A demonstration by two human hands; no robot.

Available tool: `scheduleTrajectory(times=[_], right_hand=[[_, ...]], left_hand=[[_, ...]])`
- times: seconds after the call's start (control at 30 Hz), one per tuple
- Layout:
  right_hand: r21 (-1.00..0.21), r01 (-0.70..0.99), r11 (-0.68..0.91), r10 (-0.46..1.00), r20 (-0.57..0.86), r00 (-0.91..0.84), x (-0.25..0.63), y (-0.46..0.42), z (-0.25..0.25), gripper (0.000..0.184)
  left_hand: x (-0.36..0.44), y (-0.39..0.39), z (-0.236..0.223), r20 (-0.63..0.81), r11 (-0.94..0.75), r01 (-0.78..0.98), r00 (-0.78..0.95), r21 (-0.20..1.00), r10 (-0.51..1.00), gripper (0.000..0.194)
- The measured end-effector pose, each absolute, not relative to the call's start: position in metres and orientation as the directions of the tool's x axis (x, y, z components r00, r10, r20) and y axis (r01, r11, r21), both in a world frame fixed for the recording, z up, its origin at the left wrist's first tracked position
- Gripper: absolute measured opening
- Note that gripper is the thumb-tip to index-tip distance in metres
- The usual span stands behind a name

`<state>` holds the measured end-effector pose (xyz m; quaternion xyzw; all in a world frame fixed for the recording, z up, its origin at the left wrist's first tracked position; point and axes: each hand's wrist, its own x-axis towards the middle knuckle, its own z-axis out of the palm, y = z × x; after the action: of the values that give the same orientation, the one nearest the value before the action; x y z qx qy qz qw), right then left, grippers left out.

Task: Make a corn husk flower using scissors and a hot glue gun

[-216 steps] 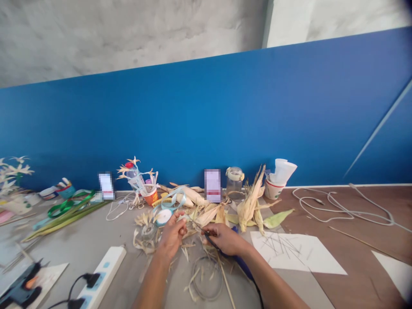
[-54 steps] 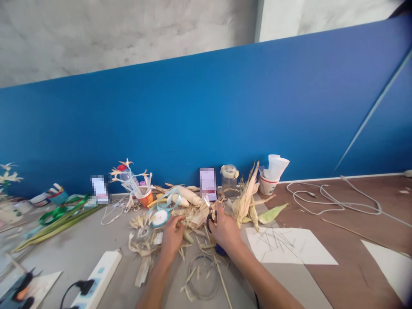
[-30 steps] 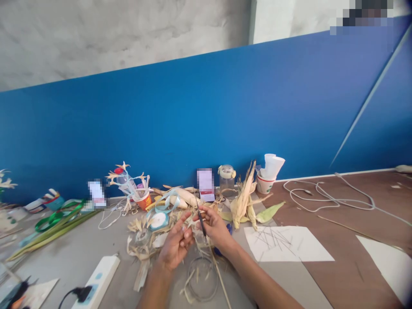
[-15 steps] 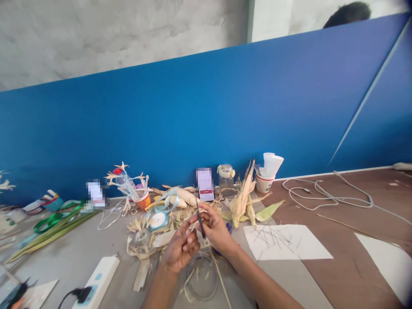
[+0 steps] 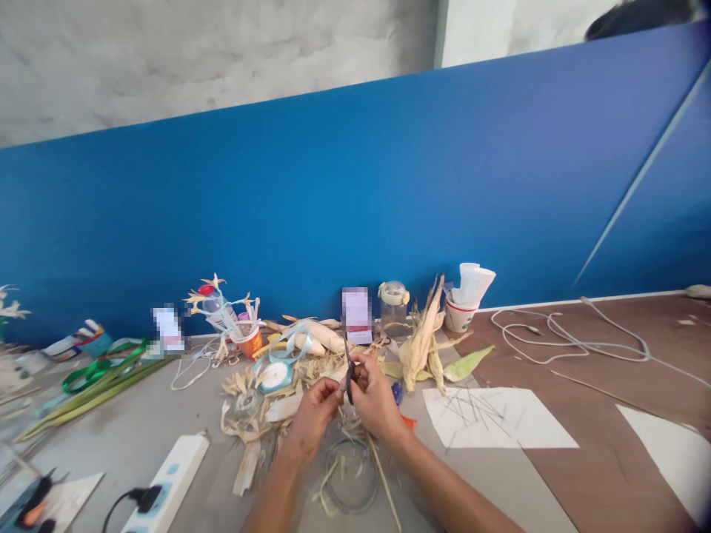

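Observation:
Black-handled scissors [image 5: 349,383] stand upright in my right hand [image 5: 378,400], its fingers closed around the handles and the blades pointing away from me. Beside it my left hand [image 5: 312,420] pinches thumb and fingertips together close to the scissors; whatever lies between them is too small to make out. Dried corn husk pieces [image 5: 283,409] are scattered under and left of my hands. Below them lies a loop of thin wire [image 5: 351,511] with a long pale stalk [image 5: 384,474] alongside. A roll of light blue ribbon [image 5: 276,376] rests among the husks.
A bunch of corn husks [image 5: 418,352] stands right of a lidded jar [image 5: 394,307]. Thin dark sticks lie on white paper [image 5: 547,429]. A power strip [image 5: 176,470], a phone [image 5: 356,314], a red paper cup [image 5: 249,343] and white cables [image 5: 589,349] surround the work area.
My left fingers have turned inward and closed into a tighter pinch near the scissors. My right hand keeps hold of the scissors. The whole view has shifted slightly.

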<state>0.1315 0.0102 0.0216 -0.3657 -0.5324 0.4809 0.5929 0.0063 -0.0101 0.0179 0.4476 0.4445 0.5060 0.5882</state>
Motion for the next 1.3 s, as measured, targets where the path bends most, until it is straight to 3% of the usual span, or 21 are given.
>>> scheduleTrajectory(times=[0.17,0.4,0.7,0.97,1.3], right_hand=[[-0.950,-0.182,0.255,0.967,0.249,0.053,0.140,0.016,0.023,0.037],[-0.944,0.025,0.329,0.931,0.320,-0.176,0.133,0.005,0.014,0.036],[-0.844,0.297,0.447,0.878,0.352,-0.324,0.132,-0.011,0.029,0.030],[-0.818,0.349,0.458,0.872,0.337,-0.355,0.131,-0.013,0.026,0.025],[-0.837,0.300,0.458,0.863,0.339,-0.374,0.129,-0.015,0.027,0.029]], left_hand=[[0.002,-0.007,0.016,-0.059,0.054,-0.226,-0.016,0.973,0.998,0.029],[-0.001,-0.005,0.023,-0.137,0.062,-0.520,-0.108,0.852,0.985,0.029],[0.000,-0.008,0.029,-0.176,0.091,-0.589,-0.088,0.803,0.981,0.028],[0.000,-0.009,0.030,-0.176,0.116,-0.613,-0.038,0.782,0.984,0.026],[-0.001,-0.010,0.029,-0.154,0.109,-0.604,-0.024,0.790,0.988,0.024]])
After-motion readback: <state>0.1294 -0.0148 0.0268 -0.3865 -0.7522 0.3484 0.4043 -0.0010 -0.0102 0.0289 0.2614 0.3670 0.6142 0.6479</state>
